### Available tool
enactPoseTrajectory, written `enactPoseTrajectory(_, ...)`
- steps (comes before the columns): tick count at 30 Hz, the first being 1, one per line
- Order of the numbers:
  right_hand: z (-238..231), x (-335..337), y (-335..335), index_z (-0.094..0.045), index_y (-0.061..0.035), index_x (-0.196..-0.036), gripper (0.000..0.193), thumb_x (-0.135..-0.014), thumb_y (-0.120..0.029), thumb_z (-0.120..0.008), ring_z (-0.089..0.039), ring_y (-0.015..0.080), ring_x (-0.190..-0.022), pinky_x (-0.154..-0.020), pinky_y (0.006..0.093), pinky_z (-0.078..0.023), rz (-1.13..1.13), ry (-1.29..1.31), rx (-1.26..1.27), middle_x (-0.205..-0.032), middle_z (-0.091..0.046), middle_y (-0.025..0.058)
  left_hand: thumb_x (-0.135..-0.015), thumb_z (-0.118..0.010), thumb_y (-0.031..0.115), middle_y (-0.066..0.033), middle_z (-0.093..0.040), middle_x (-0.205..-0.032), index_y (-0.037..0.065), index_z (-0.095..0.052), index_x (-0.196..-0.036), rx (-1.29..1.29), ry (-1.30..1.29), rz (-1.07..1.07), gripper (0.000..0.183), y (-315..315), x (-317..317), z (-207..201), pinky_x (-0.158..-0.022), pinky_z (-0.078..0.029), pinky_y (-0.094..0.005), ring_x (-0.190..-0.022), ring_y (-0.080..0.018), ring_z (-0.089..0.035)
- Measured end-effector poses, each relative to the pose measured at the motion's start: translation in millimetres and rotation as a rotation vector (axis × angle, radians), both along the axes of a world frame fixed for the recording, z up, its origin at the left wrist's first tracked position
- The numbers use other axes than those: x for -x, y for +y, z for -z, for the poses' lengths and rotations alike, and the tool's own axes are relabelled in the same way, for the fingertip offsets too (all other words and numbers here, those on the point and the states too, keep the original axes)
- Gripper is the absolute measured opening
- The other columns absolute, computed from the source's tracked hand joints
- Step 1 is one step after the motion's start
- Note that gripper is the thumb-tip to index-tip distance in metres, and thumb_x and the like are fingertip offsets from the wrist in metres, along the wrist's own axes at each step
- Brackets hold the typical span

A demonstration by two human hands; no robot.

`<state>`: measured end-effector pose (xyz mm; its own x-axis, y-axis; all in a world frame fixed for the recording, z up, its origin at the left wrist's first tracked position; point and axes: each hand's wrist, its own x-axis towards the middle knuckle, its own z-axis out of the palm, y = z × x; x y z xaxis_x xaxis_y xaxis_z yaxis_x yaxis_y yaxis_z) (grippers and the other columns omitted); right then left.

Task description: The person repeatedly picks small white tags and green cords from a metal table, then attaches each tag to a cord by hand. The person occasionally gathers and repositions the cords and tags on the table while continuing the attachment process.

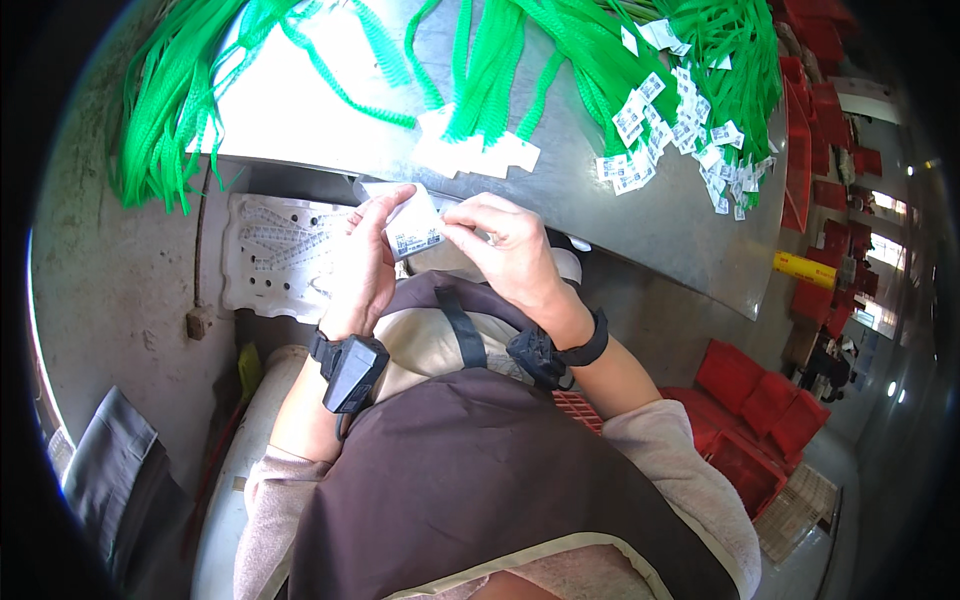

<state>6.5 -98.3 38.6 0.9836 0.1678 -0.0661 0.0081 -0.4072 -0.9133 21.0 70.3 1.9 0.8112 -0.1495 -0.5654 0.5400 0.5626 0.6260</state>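
Observation:
In front of my waist, at the near edge of the metal table, I hold a white printed label, perhaps several stacked together. My left hand pinches its left side between thumb and fingers. The fingers of my right hand are closed at the label's right edge; the fingertips partly hide what they grip. Just beyond lie green mesh net sleeves with white tags at their near ends. More tagged green net sleeves spread toward the far right.
Loose green net sleeves hang over the left end of the metal table. Below its edge is a white perforated tray with clear strips in it. A yellow roll shows at the right, and red crates stand on the floor.

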Motion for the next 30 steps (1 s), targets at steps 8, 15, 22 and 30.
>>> enactPoseTrajectory(8,19.0,0.7,16.2,-0.064,-0.003,-0.079,0.007,-0.073,-0.002,-0.068,-0.055,0.0183,-0.068,-0.062,0.0293,-0.043,-0.005,-0.285,0.214,-0.074,-0.059,0.0047,-0.09,-0.055,0.025,-0.01,-0.063,-0.1,-0.004,-0.06,-0.108,-0.143,0.076,-0.037,0.035,15.4,1.7,21.4,-0.077,-0.051,-0.0301,-0.088,-0.0167,-0.063)
enactPoseTrajectory(15,48.3,-31.8,11.5,-0.063,0.0019,-0.077,0.008,-0.077,-0.004,-0.068,-0.054,0.0059,-0.06,-0.056,0.0205,-0.043,0.463,0.148,-0.21,-0.071,-0.063,0.0012,-0.094,-0.045,0.028,-0.0139,-0.059,-0.107,-0.007,-0.054,-0.114,-0.195,0.088,-0.173,0.041,41.0,-2.1,30.9,-0.081,-0.051,-0.0318,-0.093,-0.019,-0.061)
enactPoseTrajectory(22,103.3,-59.4,-5.0,-0.063,-0.0063,-0.081,0.018,-0.076,-0.023,-0.066,-0.06,0.0269,-0.065,-0.062,0.0364,-0.047,0.426,0.101,0.301,-0.071,-0.062,0.0098,-0.083,-0.06,0.0,-0.012,-0.06,-0.109,-0.002,-0.051,-0.12,-0.311,-0.049,-0.045,0.038,27.8,8.0,26.3,-0.081,-0.051,-0.027,-0.09,-0.015,-0.061)
enactPoseTrajectory(30,-23.8,-63.0,-129.6,-0.056,-0.0012,-0.104,0.032,-0.074,-0.001,-0.067,-0.059,0.012,-0.074,-0.064,0.0257,-0.045,0.495,0.12,0.502,-0.082,-0.062,0.0116,-0.086,-0.058,0.006,-0.0011,-0.066,-0.09,0.003,-0.065,-0.105,-0.238,-0.175,0.157,0.02,11.4,12.1,2.7,-0.066,-0.043,-0.0188,-0.073,-0.0038,-0.054)
